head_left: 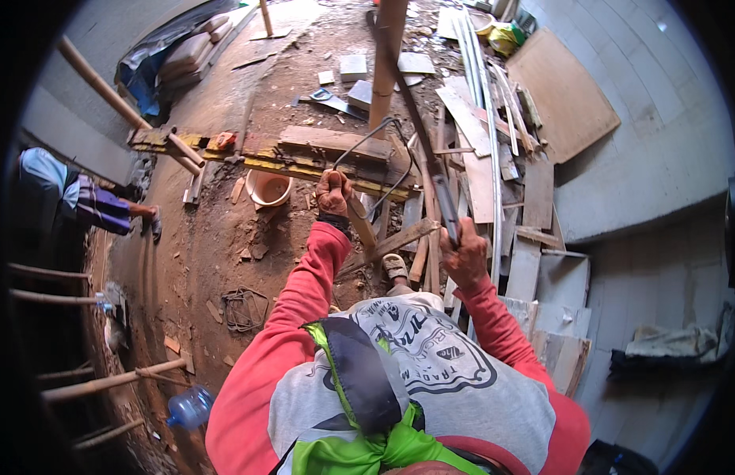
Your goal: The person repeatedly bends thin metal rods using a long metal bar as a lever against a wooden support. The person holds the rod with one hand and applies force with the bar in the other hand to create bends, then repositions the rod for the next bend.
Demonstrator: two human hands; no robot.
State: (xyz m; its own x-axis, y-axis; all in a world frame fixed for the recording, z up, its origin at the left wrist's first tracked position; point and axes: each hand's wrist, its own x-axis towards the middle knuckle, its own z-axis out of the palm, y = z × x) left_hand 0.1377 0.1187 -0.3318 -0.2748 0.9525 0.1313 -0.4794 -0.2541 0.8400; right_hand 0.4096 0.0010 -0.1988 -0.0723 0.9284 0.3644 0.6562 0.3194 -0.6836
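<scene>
Raised to the right, my right hand (465,255) is closed around the lower end of a long dark metal bar (431,150). The bar slants up and away past an upright wooden post (387,71); its exact kind is unclear. My left hand (333,193) is closed at the near edge of a yellow-stained timber beam (256,154), gripping the end of a thin bent metal rod (359,144). From there the rod rises over the beam, turns, and loops back down on the right. A short plank (336,142) lies on the beam.
A hammer (243,131) rests on the beam beside a white bucket (269,188). Beyond lie a handsaw (333,100) and grey blocks (353,68). Scrap boards (470,119) and pipes crowd the right. Another person's leg (138,210) shows at left, above a water jug (190,407).
</scene>
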